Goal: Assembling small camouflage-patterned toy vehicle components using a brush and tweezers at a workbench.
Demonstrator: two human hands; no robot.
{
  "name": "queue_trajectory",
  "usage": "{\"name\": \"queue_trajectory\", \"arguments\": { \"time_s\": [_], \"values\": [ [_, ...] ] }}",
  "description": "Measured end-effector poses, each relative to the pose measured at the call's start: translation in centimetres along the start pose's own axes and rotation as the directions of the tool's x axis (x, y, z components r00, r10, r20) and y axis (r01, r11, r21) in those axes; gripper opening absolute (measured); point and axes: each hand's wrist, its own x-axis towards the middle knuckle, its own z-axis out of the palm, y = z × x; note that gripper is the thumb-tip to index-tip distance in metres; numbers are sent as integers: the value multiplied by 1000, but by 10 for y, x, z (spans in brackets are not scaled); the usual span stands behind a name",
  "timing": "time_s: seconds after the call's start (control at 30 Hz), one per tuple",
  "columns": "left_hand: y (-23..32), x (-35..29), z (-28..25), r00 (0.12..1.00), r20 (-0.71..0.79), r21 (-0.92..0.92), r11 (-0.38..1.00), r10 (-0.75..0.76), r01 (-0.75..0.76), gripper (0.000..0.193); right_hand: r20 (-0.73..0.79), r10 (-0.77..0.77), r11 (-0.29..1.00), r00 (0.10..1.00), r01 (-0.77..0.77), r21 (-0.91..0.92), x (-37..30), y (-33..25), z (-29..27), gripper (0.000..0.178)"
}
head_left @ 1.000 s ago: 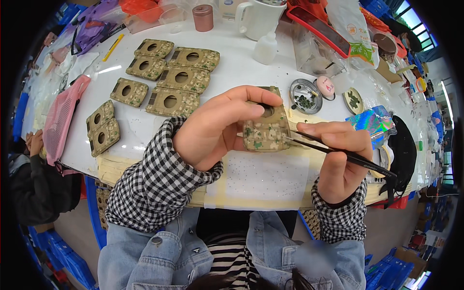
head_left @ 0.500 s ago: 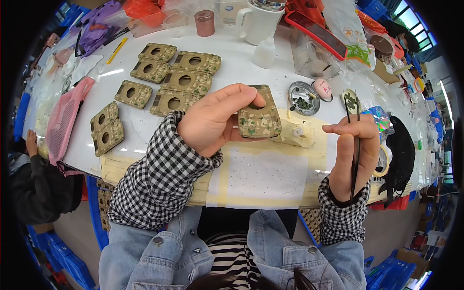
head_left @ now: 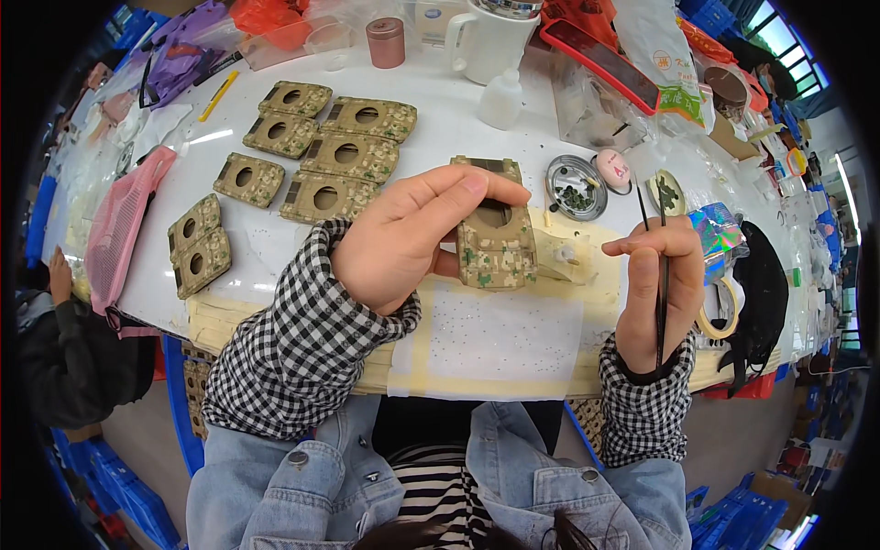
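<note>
My left hand [head_left: 399, 238] grips a camouflage model tank hull [head_left: 498, 247] over the middle of the table. Its thumb lies across the round hole in the hull, and the other fingers are mostly hidden behind. Right of it, my right hand [head_left: 662, 275] is closed around black tweezers [head_left: 662, 312], whose tips point up and stand apart with nothing visible between them. Beyond that hand sits a small pale dish [head_left: 667, 191] holding green pieces. A round clear dish [head_left: 576, 187] with small dark green parts lies behind the held hull.
Several matching hulls [head_left: 348, 154] lie at the left. White paper [head_left: 495, 339] with tiny specks is taped before me. A white squeeze bottle [head_left: 500, 99], a white jug [head_left: 490, 46] and a red-cased phone [head_left: 600, 66] stand farther back. A tape roll [head_left: 720, 308] is at the right.
The held hull has tilted and shifted slightly lower, and my left thumb has moved across its hole. My right hand and the tweezers have moved a little left.
</note>
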Motion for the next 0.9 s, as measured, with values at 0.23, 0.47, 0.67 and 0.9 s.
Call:
{"name": "queue_trajectory", "arguments": {
  "time_s": [0.23, 0.47, 0.67, 0.9],
  "values": [
    [-1, -2, 1, 999, -5, 38, 999, 33, -33, 34, -25, 22, 999, 999, -21, 32, 0, 2, 0, 5],
    [-1, -4, 3, 998, -3, 114, 992, 62, -61, 33, -15, 44, 999, 999, -44, 14, -1, 1, 1, 8],
    [-8, -2, -4, 995, 18, 185, 978, 93, -95, 29, -17, 23, 1000, 1000, -23, 8, -1, 4, -1, 7],
    [-11, 2, -4, 988, -97, 85, 990, 119, -111, 31, -34, 36, 999, 999, -34, 42, -1, 6, 2, 9]
  ]
}}
